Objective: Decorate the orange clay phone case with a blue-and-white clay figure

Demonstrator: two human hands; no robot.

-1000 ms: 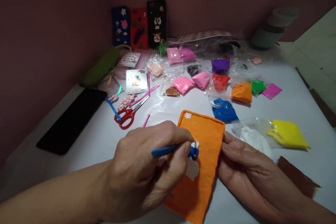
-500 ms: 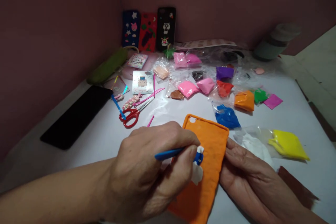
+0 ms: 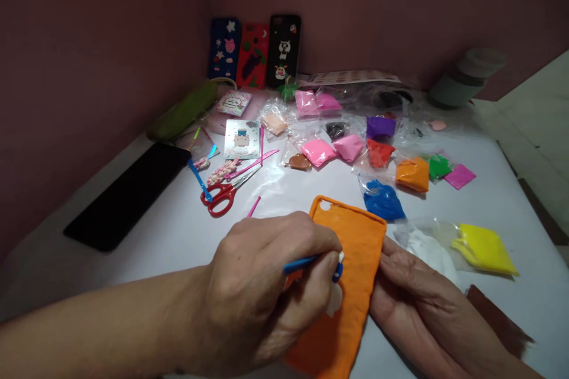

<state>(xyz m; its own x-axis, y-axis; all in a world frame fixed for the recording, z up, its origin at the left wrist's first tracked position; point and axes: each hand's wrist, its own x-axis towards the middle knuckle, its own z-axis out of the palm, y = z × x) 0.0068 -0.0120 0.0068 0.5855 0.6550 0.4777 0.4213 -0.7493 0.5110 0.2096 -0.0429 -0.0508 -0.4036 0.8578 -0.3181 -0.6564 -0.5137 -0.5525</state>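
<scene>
My left hand (image 3: pixel 267 284) pinches a slim blue tool (image 3: pixel 299 263) over an orange clay-covered phone case (image 3: pixel 355 249). Its fingertips rest at a small figure on the case, where bits of white and blue clay (image 3: pixel 338 272) show; the rest of the figure and the tool's tip are hidden by the hand. With my right hand (image 3: pixel 435 308) I hold the right edge of the case, thumb along the side and the other fingers partly underneath.
Red scissors (image 3: pixel 221 198), a black phone (image 3: pixel 128 195) and a sticker card (image 3: pixel 242 139) lie left. Bagged clay, including blue (image 3: pixel 383 200), orange (image 3: pixel 412 174) and yellow (image 3: pixel 485 247), spreads behind and right. Decorated cases (image 3: pixel 284 50) lean on the wall; a bottle (image 3: pixel 466 77) stands back right.
My left hand has shifted slightly right with the blue tool, covering more of the white and blue figure. My right hand still holds the case's edge.
</scene>
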